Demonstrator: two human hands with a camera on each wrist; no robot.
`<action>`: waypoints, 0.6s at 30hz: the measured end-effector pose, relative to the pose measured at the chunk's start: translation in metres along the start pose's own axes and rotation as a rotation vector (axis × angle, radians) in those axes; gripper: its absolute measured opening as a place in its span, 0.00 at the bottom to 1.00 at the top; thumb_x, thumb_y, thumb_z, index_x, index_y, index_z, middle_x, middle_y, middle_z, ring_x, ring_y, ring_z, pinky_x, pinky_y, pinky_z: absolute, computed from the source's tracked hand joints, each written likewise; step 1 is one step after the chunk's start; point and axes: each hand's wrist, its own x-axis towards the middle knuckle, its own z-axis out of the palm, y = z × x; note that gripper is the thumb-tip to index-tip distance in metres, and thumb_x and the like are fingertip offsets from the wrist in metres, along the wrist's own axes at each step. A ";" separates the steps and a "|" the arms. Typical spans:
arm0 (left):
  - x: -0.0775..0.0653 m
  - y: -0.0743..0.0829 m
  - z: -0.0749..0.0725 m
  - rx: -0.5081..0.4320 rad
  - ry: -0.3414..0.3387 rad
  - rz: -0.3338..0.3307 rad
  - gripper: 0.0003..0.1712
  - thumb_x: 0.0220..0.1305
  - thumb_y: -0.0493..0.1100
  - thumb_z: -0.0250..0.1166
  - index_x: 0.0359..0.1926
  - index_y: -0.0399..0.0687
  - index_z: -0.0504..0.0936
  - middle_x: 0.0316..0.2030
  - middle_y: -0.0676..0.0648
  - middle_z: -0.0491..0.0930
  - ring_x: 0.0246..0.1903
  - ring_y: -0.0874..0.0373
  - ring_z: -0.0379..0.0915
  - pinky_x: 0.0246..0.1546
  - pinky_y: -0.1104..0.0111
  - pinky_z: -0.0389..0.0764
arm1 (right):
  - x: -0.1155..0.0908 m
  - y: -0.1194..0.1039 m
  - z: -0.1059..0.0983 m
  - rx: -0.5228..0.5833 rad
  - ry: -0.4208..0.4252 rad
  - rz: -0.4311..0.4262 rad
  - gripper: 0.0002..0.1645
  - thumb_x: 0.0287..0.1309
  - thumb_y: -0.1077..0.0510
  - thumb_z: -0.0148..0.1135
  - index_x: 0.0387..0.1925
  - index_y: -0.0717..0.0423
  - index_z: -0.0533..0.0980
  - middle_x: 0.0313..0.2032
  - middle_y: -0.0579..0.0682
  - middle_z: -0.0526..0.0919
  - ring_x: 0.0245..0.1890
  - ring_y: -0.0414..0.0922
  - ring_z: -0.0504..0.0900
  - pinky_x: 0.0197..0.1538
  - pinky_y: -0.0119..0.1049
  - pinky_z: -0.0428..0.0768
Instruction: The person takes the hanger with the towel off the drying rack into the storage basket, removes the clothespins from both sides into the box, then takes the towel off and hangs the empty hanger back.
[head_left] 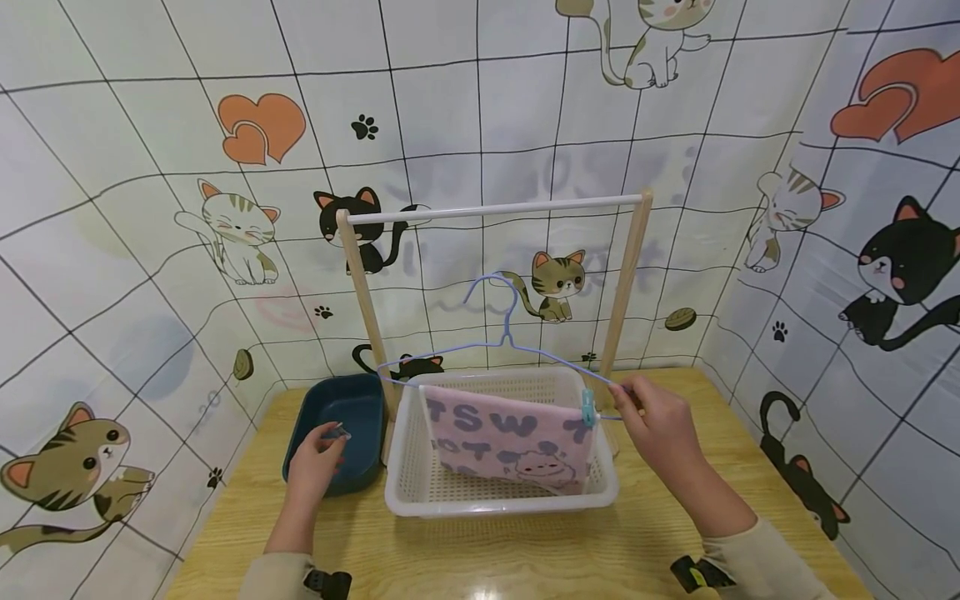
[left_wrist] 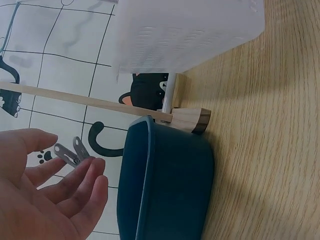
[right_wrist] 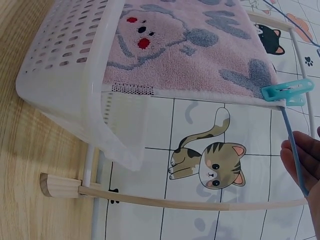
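My right hand [head_left: 663, 417] grips the right end of a blue wire hanger [head_left: 507, 329]. Over the hanger's lower bar hangs a pink towel [head_left: 495, 437] with grey letters and a cartoon face, its lower part inside the white basket [head_left: 498, 507]. A turquoise clothespin [left_wrist: 10, 27] is not readable at left; the turquoise clothespin [right_wrist: 287, 91] clips the towel's right corner to the bar. Between thumb and fingers my left hand [head_left: 313, 461] pinches a grey clothespin [left_wrist: 70, 154], above the dark teal basin [left_wrist: 175, 175].
A drying rack with a white top rod [head_left: 495, 210] and wooden posts [head_left: 628, 279] stands behind the basket. The wooden table [head_left: 480, 558] meets a cat-print tiled backdrop [head_left: 435, 100] at the back and sides.
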 end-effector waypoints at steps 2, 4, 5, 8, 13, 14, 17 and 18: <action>0.001 -0.001 0.000 0.001 -0.019 -0.009 0.29 0.73 0.46 0.54 0.69 0.39 0.64 0.56 0.30 0.73 0.44 0.42 0.79 0.39 0.58 0.81 | 0.000 0.000 0.000 0.001 -0.001 -0.004 0.06 0.60 0.65 0.64 0.29 0.59 0.75 0.21 0.45 0.80 0.17 0.36 0.75 0.21 0.31 0.74; 0.002 -0.001 0.000 0.000 -0.034 -0.019 0.29 0.73 0.46 0.53 0.70 0.40 0.62 0.58 0.30 0.72 0.46 0.42 0.79 0.41 0.57 0.80 | 0.000 -0.001 0.000 0.000 -0.001 -0.004 0.06 0.59 0.65 0.65 0.29 0.58 0.75 0.21 0.45 0.80 0.17 0.36 0.75 0.21 0.31 0.74; 0.002 -0.001 0.000 -0.002 -0.039 -0.021 0.29 0.73 0.46 0.52 0.71 0.40 0.62 0.59 0.30 0.71 0.47 0.42 0.78 0.41 0.57 0.80 | 0.000 -0.001 0.000 -0.001 -0.003 -0.001 0.06 0.59 0.65 0.65 0.30 0.58 0.75 0.21 0.45 0.80 0.17 0.36 0.75 0.21 0.30 0.74; 0.002 0.000 0.000 -0.015 -0.054 -0.022 0.30 0.74 0.47 0.51 0.71 0.41 0.61 0.62 0.30 0.68 0.50 0.41 0.76 0.44 0.55 0.79 | 0.000 0.000 0.000 -0.002 -0.003 0.000 0.07 0.57 0.67 0.66 0.29 0.58 0.75 0.21 0.45 0.80 0.18 0.36 0.75 0.21 0.31 0.74; -0.002 0.007 0.000 -0.030 -0.065 0.004 0.28 0.75 0.49 0.51 0.69 0.42 0.64 0.62 0.31 0.68 0.53 0.40 0.75 0.48 0.51 0.77 | 0.000 -0.001 -0.001 -0.003 -0.001 -0.006 0.07 0.63 0.62 0.63 0.29 0.58 0.75 0.21 0.44 0.80 0.18 0.36 0.75 0.21 0.30 0.75; -0.004 0.010 0.000 -0.031 -0.061 0.013 0.27 0.75 0.49 0.51 0.68 0.41 0.65 0.61 0.32 0.69 0.53 0.40 0.75 0.48 0.51 0.77 | 0.000 -0.001 -0.001 -0.004 0.000 -0.005 0.10 0.66 0.59 0.61 0.29 0.58 0.75 0.21 0.44 0.80 0.18 0.35 0.74 0.21 0.30 0.75; -0.008 0.019 0.001 -0.030 -0.041 0.047 0.24 0.74 0.48 0.52 0.65 0.42 0.69 0.58 0.34 0.73 0.50 0.42 0.77 0.46 0.53 0.78 | 0.001 -0.002 -0.002 0.000 0.010 -0.007 0.17 0.71 0.50 0.54 0.29 0.58 0.75 0.21 0.44 0.80 0.17 0.35 0.73 0.20 0.30 0.74; -0.010 0.023 0.001 -0.033 -0.033 0.058 0.23 0.74 0.47 0.52 0.64 0.43 0.70 0.56 0.34 0.75 0.49 0.43 0.78 0.46 0.54 0.79 | 0.001 -0.003 -0.002 0.001 0.013 -0.009 0.19 0.72 0.48 0.53 0.29 0.58 0.75 0.21 0.43 0.79 0.17 0.35 0.72 0.20 0.30 0.74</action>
